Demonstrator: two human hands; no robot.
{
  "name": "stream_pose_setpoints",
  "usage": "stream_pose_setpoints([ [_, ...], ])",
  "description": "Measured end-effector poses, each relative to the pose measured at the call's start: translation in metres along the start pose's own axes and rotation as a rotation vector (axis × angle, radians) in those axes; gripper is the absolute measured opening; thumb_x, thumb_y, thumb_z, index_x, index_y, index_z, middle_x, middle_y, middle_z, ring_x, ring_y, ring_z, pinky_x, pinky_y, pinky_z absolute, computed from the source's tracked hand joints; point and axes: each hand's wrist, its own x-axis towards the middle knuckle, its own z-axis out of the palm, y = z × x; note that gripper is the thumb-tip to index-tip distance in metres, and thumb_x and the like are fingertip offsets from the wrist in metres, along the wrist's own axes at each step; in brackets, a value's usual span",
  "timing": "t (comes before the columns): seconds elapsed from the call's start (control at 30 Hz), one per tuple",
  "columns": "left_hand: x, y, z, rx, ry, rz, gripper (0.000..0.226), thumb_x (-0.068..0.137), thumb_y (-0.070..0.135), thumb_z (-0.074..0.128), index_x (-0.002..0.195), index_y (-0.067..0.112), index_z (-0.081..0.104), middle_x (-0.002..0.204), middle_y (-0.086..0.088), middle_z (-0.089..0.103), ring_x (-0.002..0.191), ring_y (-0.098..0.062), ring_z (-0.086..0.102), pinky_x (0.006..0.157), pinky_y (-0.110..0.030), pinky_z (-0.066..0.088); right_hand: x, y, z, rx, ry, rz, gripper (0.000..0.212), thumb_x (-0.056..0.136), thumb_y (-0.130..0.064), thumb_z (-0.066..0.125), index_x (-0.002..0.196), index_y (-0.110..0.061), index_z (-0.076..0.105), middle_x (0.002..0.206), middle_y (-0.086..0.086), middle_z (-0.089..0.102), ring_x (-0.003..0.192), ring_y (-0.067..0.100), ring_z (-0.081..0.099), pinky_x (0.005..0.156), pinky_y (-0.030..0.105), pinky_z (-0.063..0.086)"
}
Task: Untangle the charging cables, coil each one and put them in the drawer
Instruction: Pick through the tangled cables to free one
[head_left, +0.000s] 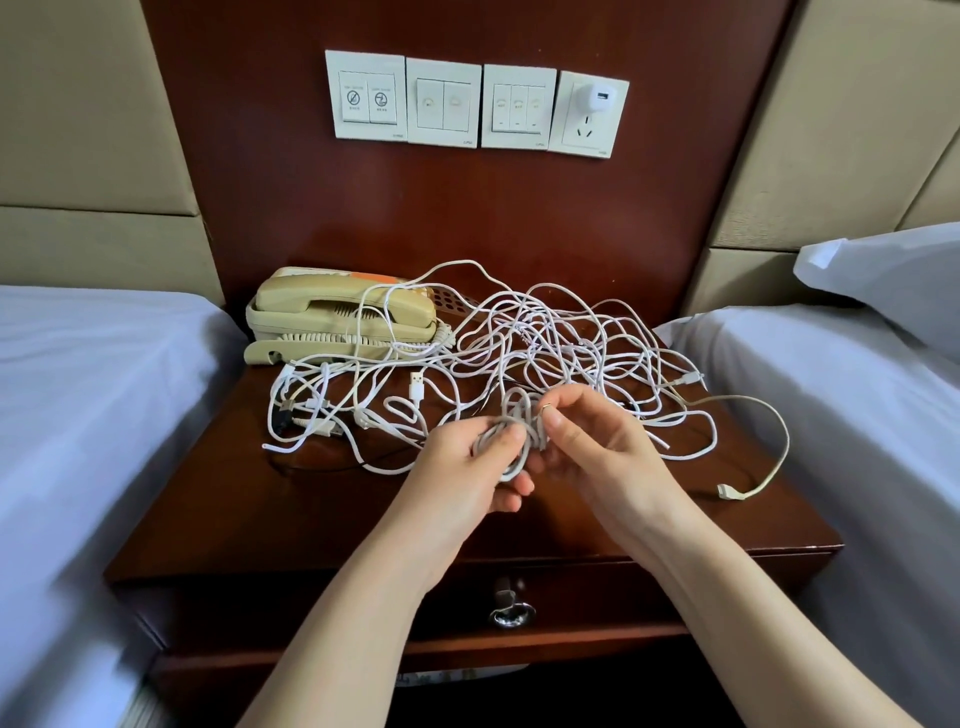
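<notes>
The step in hand looks like coiling. A small coil (511, 423) of white cable sits between both hands, in front and to the right of the telephone (332, 312), above the front half of the table (260, 499). The left hand (470, 460) has its fingers (498, 441) curled round the lower loops, thumb on top. The right hand (597, 447) pinches the upper turns, its fingers bent and close together.

The other charging cables (545, 338) lie in a loose white tangle on the table just right of the telephone, with a few loops draped over it and a bundle of plugs (306, 410) in front of it. A beige cable (763, 441) trails farthest right of the telephone. The drawer (597, 587) sits below the table top, shut, its ring pull (511, 610) hanging under the hands.

By my reading, little of the task is done. I cannot tell whether this cable's free end is clear of the tangle. The next move calls for tucking the last turn so the coil holds, then freeing one hand to pull the drawer open.
</notes>
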Motion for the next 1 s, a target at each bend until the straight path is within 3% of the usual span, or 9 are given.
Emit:
stream_pose_setpoints([
  [0.1,0.0,-0.001,0.001,0.008,0.008,0.016,0.021,0.097,0.016,0.048,0.091,0.007,0.067,0.068,-0.001,0.06,0.055,-0.008,0.052,0.049,-0.019,0.042,0.001,0.001,0.002,0.035,0.059,-0.002,0.011,0.082,-0.02,0.062,0.084,-0.012,0.056,0.068,0.002,0.057,0.058,0.017,0.055,0.06,0.031,0.039],
  [0.23,-0.002,-0.003,0.003,0.09,0.033,0.046,0.024,0.098,0.019,0.047,0.089,0.007,0.067,0.067,-0.002,0.061,0.054,-0.009,0.052,0.05,-0.021,0.042,0.0,-0.003,0.007,-0.076,0.114,-0.082,0.016,0.09,-0.003,0.059,0.076,-0.003,0.053,0.061,0.002,0.061,0.051,0.015,0.055,0.052,0.02,0.044],
  [0.33,-0.004,-0.005,0.005,0.136,0.062,0.075,0.027,0.098,0.017,0.044,0.088,0.002,0.064,0.064,-0.002,0.059,0.05,-0.009,0.05,0.048,-0.022,0.042,-0.001,-0.004,0.01,-0.246,0.141,-0.151,0.019,0.089,0.002,0.058,0.072,-0.002,0.052,0.056,-0.001,0.061,0.051,0.008,0.057,0.054,0.016,0.045],
  [0.47,-0.005,-0.008,0.005,0.188,0.069,0.063,0.025,0.097,0.014,0.041,0.088,0.003,0.062,0.067,-0.004,0.06,0.054,-0.011,0.051,0.053,-0.027,0.044,0.0,-0.006,0.008,-0.372,0.132,-0.118,0.022,0.087,0.0,0.062,0.068,-0.009,0.055,0.054,-0.003,0.06,0.05,0.002,0.055,0.054,0.013,0.043],
  [0.7,-0.003,-0.008,0.002,0.296,0.14,0.087,0.022,0.093,0.012,0.045,0.084,0.011,0.065,0.066,-0.002,0.065,0.053,-0.008,0.057,0.049,-0.022,0.046,-0.003,-0.008,0.005,-0.486,0.089,-0.066,0.025,0.083,-0.003,0.069,0.066,-0.018,0.059,0.064,-0.002,0.067,0.059,0.008,0.061,0.061,0.02,0.048],
  [0.83,-0.002,-0.006,0.005,0.266,0.15,0.078,0.025,0.095,0.012,0.046,0.082,0.008,0.066,0.062,0.0,0.065,0.048,-0.005,0.059,0.046,-0.018,0.047,-0.007,-0.007,0.008,-0.689,0.18,-0.098,0.024,0.084,-0.009,0.068,0.067,-0.024,0.06,0.066,-0.004,0.066,0.061,0.009,0.059,0.062,0.026,0.05],
  [1.0,-0.003,-0.006,0.006,0.341,0.246,0.177,0.029,0.095,0.019,0.048,0.074,0.009,0.065,0.053,0.002,0.061,0.041,-0.006,0.053,0.043,-0.018,0.043,-0.008,-0.01,0.017,-0.848,0.188,-0.219,0.019,0.088,-0.01,0.062,0.075,-0.024,0.06,0.063,-0.01,0.062,0.065,0.008,0.059,0.059,0.017,0.044],
])
